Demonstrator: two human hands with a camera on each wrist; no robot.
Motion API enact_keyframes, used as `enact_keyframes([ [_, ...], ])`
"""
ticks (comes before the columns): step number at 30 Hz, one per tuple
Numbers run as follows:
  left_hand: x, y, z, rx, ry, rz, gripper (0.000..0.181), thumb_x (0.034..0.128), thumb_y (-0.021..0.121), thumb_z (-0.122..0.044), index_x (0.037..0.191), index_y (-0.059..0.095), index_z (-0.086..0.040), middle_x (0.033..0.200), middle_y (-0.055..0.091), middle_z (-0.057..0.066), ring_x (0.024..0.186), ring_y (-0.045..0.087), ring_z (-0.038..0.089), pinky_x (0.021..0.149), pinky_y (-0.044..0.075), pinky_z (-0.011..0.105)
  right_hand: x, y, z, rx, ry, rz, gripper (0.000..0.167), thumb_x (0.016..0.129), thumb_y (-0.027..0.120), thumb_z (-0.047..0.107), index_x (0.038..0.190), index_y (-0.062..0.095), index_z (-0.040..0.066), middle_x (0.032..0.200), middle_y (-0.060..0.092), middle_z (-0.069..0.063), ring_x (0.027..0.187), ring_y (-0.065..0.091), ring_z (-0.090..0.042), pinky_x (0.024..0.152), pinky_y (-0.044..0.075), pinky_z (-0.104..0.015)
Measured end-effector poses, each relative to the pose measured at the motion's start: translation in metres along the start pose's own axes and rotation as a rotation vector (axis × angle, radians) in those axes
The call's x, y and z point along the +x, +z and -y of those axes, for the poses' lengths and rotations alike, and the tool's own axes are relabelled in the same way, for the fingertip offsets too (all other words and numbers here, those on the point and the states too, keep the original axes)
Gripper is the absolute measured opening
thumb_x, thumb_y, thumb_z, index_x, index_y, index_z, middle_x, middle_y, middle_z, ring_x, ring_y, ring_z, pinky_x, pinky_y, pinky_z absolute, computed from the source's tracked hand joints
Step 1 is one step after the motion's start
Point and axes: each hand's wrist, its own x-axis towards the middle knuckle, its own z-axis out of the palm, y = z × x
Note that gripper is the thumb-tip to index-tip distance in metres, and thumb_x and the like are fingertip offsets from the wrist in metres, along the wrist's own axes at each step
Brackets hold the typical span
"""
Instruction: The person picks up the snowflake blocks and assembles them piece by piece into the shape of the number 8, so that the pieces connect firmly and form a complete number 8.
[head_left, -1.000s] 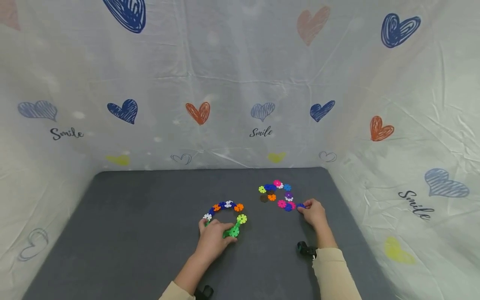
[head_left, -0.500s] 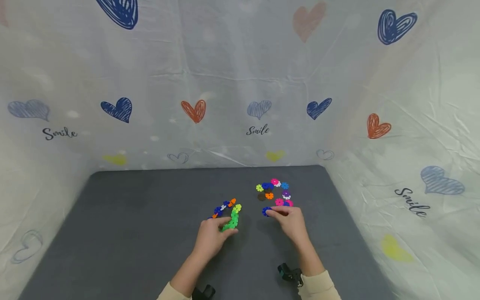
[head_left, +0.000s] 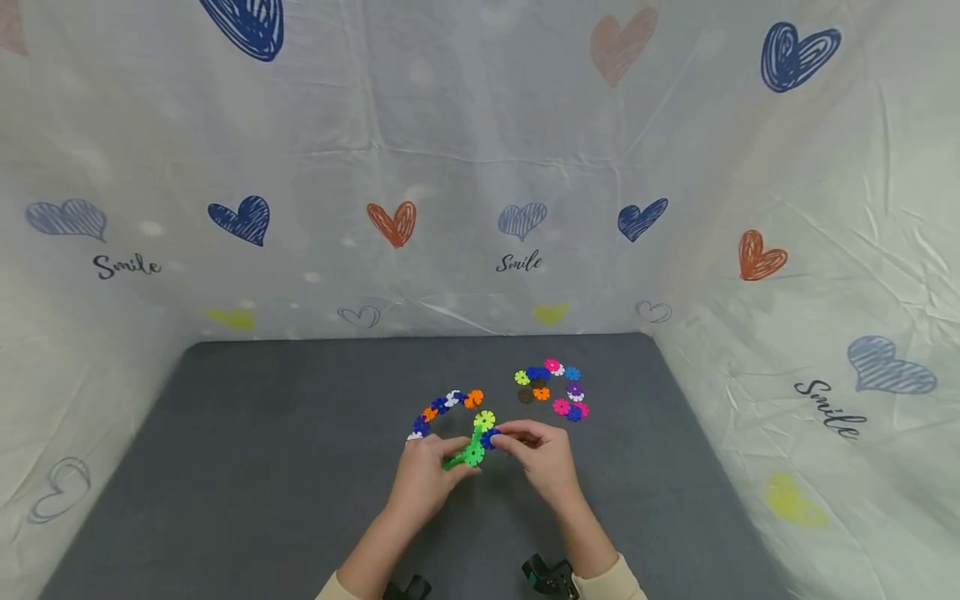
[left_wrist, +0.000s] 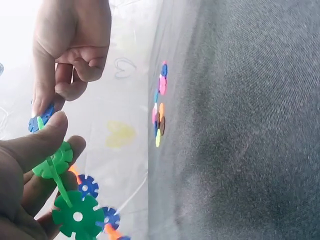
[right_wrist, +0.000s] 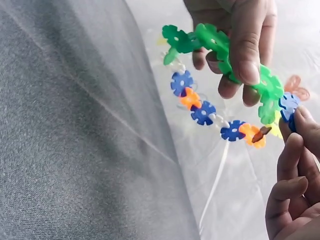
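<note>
My left hand [head_left: 427, 479] grips a ring of interlocking snowflake discs [right_wrist: 202, 113] by its green discs [left_wrist: 79, 215], thumb on one side and fingers on the other. The chain runs through green, white, blue, orange and yellow-green pieces and is raised off the table. Between the thumb and index finger of my right hand [head_left: 546, 467] is a blue snowflake disc [right_wrist: 288, 105]. It sits right against the green end near the yellow-green disc [head_left: 485, 419]. Whether its slot is joined there, I cannot tell. Part of the ring lies hidden behind my left fingers.
Farther back on the dark grey table [head_left: 285, 417] lie several loose snowflake discs [head_left: 561, 407] in pink, blue, purple, brown, orange and yellow-green. A pale curtain [head_left: 450, 167] printed with hearts rises along the table's back and sides.
My right hand picked the blue disc from beside the loose ones and carried it left to the ring. My left hand tilted and lifted the ring while keeping its grip.
</note>
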Motion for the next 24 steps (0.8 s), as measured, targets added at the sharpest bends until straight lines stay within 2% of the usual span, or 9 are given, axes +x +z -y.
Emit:
enact_keyframes([
  [6, 0.001, -0.001, 0.005, -0.110, 0.001, 0.014, 0.040, 0.0761, 0.088, -0.033, 0.111, 0.079, -0.014, 0.092, 0.076, -0.002, 0.077, 0.062, 0.008, 0.063, 0.048, 0.022, 0.000, 0.000, 0.002, -0.026, -0.041, 0.029, 0.008, 0.085, 0.081, 0.012, 0.093, 0.079, 0.009, 0.084, 0.076, -0.009, 0.069, 0.064, -0.010, 0.062, 0.055, -0.032],
  [12, 0.001, -0.004, 0.008, -0.133, 0.014, 0.035, 0.040, 0.0748, 0.088, -0.033, 0.109, 0.080, -0.013, 0.091, 0.076, -0.001, 0.072, 0.059, 0.004, 0.058, 0.046, 0.020, -0.005, 0.002, 0.025, -0.040, -0.028, 0.073, 0.007, 0.086, 0.079, 0.007, 0.092, 0.079, 0.004, 0.087, 0.077, -0.012, 0.070, 0.065, -0.019, 0.063, 0.053, -0.025],
  [15, 0.001, -0.006, 0.008, -0.152, 0.022, 0.061, 0.041, 0.0749, 0.088, -0.033, 0.109, 0.080, -0.011, 0.094, 0.077, 0.001, 0.072, 0.058, 0.003, 0.058, 0.046, 0.020, -0.007, 0.001, 0.033, -0.020, -0.031, 0.102, 0.008, 0.086, 0.079, 0.007, 0.093, 0.079, 0.002, 0.088, 0.077, -0.013, 0.070, 0.066, -0.020, 0.065, 0.055, -0.025],
  [19, 0.002, -0.007, 0.009, -0.192, 0.028, 0.100, 0.041, 0.0759, 0.087, -0.032, 0.109, 0.080, -0.010, 0.097, 0.077, 0.003, 0.075, 0.062, 0.004, 0.059, 0.049, 0.020, -0.007, 0.002, 0.033, -0.009, -0.020, 0.119, 0.009, 0.086, 0.079, 0.006, 0.094, 0.079, 0.001, 0.089, 0.077, -0.014, 0.070, 0.065, -0.012, 0.067, 0.056, -0.024],
  [24, -0.001, -0.004, 0.013, -0.296, -0.022, 0.175, 0.043, 0.0795, 0.086, -0.036, 0.112, 0.074, -0.009, 0.100, 0.076, 0.000, 0.084, 0.068, 0.010, 0.067, 0.054, 0.026, -0.008, 0.004, 0.025, 0.002, -0.024, 0.101, 0.012, 0.086, 0.079, 0.006, 0.096, 0.079, 0.001, 0.092, 0.077, -0.014, 0.075, 0.068, -0.009, 0.069, 0.057, -0.024],
])
